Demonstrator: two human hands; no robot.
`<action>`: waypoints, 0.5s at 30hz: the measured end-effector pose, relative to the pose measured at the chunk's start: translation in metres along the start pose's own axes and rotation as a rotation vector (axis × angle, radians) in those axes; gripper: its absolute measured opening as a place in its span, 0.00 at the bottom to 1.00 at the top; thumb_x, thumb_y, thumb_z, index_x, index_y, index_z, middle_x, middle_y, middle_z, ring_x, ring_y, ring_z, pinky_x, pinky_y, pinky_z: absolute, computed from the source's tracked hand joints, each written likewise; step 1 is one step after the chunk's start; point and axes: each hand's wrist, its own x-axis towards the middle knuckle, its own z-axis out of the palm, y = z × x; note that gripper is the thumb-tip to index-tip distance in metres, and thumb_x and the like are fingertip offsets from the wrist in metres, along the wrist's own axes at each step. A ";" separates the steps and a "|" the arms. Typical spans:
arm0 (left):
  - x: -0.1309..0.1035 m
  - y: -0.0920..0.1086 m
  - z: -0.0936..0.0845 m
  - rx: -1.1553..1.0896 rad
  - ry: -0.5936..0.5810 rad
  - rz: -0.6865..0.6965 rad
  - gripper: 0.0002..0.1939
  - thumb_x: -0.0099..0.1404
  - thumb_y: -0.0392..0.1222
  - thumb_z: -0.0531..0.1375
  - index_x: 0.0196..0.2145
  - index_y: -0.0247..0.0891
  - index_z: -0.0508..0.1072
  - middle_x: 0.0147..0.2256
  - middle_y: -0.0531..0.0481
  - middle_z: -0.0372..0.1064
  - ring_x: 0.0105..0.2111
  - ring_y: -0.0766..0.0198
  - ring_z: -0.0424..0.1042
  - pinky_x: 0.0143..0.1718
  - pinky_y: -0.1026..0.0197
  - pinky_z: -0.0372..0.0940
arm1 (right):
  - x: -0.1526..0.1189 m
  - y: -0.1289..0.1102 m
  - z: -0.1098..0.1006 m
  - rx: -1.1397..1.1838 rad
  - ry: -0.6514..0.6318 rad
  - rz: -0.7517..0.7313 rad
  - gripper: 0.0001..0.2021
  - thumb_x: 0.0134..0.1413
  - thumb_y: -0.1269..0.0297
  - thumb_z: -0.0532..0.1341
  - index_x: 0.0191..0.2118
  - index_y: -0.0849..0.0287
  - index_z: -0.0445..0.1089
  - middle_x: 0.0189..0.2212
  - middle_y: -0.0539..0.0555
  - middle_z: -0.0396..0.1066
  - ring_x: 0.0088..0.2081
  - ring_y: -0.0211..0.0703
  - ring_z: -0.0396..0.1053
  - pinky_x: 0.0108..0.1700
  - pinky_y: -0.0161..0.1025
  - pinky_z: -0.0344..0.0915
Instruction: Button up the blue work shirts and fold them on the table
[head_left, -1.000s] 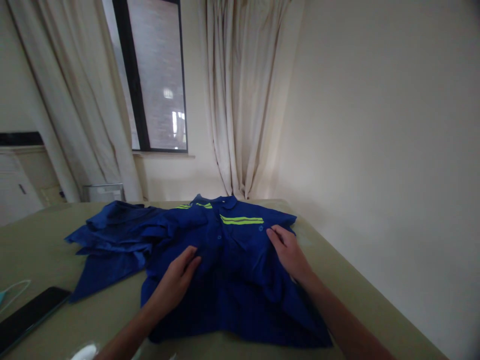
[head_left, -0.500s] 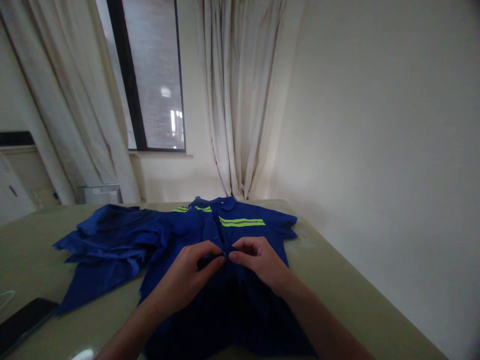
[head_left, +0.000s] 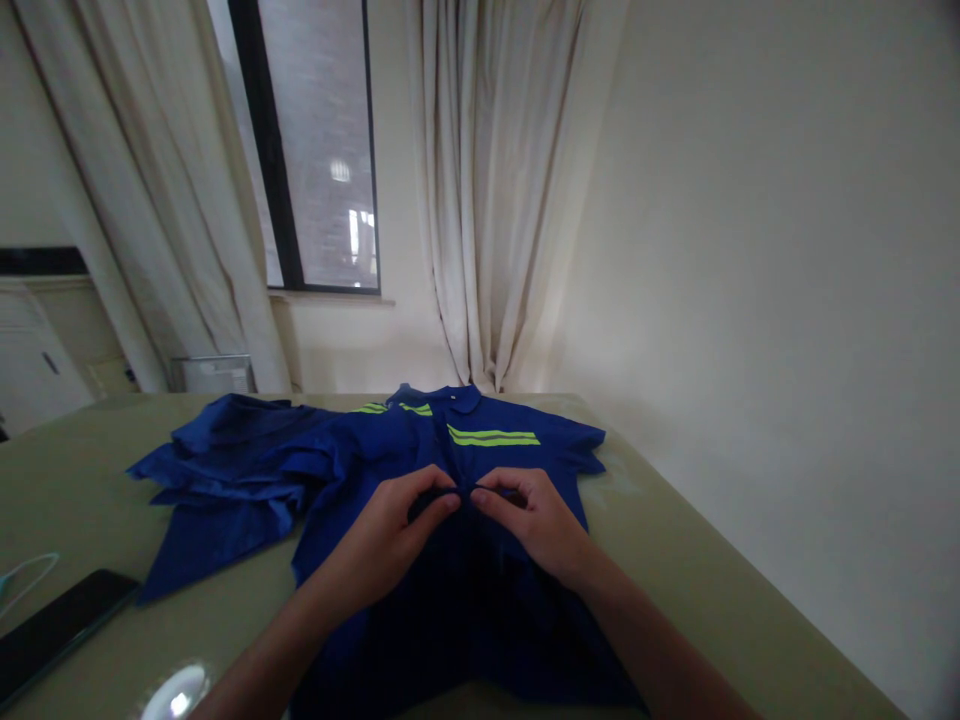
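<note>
- Blue shirt: lies spread on the green worktop, directly in front of the person, with the collar at the far end and the hem toward the viewer.
- Left hand: placed over the middle of the shirt front; grip closed, thumb and forefinger pinching the fabric.
- Right hand: placed opposite, just beside the left fingertips; grip likewise closed in a pinch on the shirt front. The exact part between the fingertips is too dark to identify.
- Yellow-green stripes: run across the chest, beyond both hands.
- Blue folded cloth: heaped at the left side of the shirt and meeting it; whether it is a separate garment cannot be determined.
- Black phone: lies flat at the near left, well apart from the hands.
- White loop: a thin cord beside the phone, at the left edge of view.
- Background: a window between pale curtains, with a plain wall on the right.
</note>
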 end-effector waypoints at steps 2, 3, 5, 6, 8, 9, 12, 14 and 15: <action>0.000 0.001 0.000 0.006 -0.015 0.003 0.11 0.71 0.49 0.58 0.39 0.41 0.76 0.34 0.55 0.76 0.36 0.63 0.72 0.36 0.65 0.63 | -0.001 -0.001 0.001 -0.010 -0.006 -0.013 0.12 0.64 0.56 0.62 0.36 0.57 0.78 0.31 0.49 0.75 0.35 0.41 0.69 0.37 0.35 0.61; 0.000 0.001 -0.001 0.008 -0.021 0.008 0.09 0.70 0.47 0.59 0.39 0.41 0.76 0.34 0.56 0.76 0.36 0.63 0.73 0.37 0.65 0.63 | -0.002 -0.002 0.002 -0.012 -0.011 -0.017 0.12 0.64 0.56 0.62 0.36 0.57 0.78 0.31 0.49 0.75 0.35 0.41 0.69 0.37 0.35 0.61; 0.000 0.002 -0.002 0.015 -0.030 0.017 0.06 0.69 0.44 0.61 0.39 0.42 0.77 0.35 0.56 0.77 0.37 0.63 0.74 0.39 0.65 0.63 | -0.003 -0.003 0.002 -0.013 -0.023 -0.017 0.12 0.64 0.55 0.62 0.37 0.57 0.78 0.31 0.49 0.75 0.35 0.41 0.69 0.37 0.35 0.61; 0.000 0.002 -0.003 0.019 -0.028 0.019 0.06 0.69 0.43 0.61 0.39 0.42 0.77 0.35 0.57 0.77 0.37 0.64 0.74 0.39 0.65 0.63 | -0.003 -0.003 0.001 -0.011 -0.030 -0.014 0.12 0.64 0.55 0.63 0.37 0.57 0.78 0.31 0.49 0.75 0.34 0.41 0.69 0.37 0.35 0.61; -0.001 0.003 -0.003 0.032 -0.006 0.028 0.05 0.69 0.42 0.61 0.39 0.43 0.77 0.36 0.57 0.78 0.37 0.64 0.74 0.39 0.66 0.64 | -0.004 -0.002 0.000 0.003 -0.052 -0.016 0.11 0.62 0.56 0.64 0.38 0.57 0.78 0.32 0.49 0.76 0.35 0.41 0.70 0.37 0.35 0.62; -0.002 0.003 -0.003 0.037 0.010 0.035 0.05 0.69 0.42 0.61 0.39 0.43 0.77 0.36 0.57 0.77 0.37 0.64 0.74 0.39 0.66 0.64 | -0.004 -0.002 0.000 0.017 -0.066 -0.021 0.10 0.61 0.56 0.65 0.39 0.57 0.79 0.33 0.50 0.76 0.36 0.42 0.70 0.37 0.35 0.63; -0.003 0.005 -0.002 0.055 0.047 0.068 0.04 0.69 0.42 0.61 0.38 0.43 0.76 0.35 0.57 0.77 0.36 0.65 0.74 0.38 0.66 0.64 | -0.005 0.000 -0.002 0.051 -0.118 -0.030 0.09 0.61 0.59 0.65 0.42 0.57 0.79 0.36 0.50 0.77 0.37 0.42 0.71 0.39 0.35 0.64; -0.003 0.006 -0.002 0.065 0.050 0.083 0.04 0.69 0.42 0.61 0.38 0.43 0.77 0.35 0.56 0.77 0.36 0.64 0.74 0.37 0.66 0.64 | -0.005 0.000 -0.002 0.071 -0.157 -0.029 0.09 0.60 0.61 0.65 0.44 0.56 0.79 0.37 0.50 0.78 0.38 0.43 0.72 0.41 0.36 0.65; -0.003 0.006 -0.003 0.067 0.048 0.083 0.04 0.69 0.41 0.61 0.38 0.43 0.77 0.35 0.56 0.78 0.36 0.64 0.75 0.37 0.66 0.64 | -0.006 0.001 -0.002 0.080 -0.176 -0.030 0.10 0.60 0.62 0.65 0.45 0.55 0.79 0.37 0.50 0.78 0.39 0.43 0.73 0.42 0.36 0.66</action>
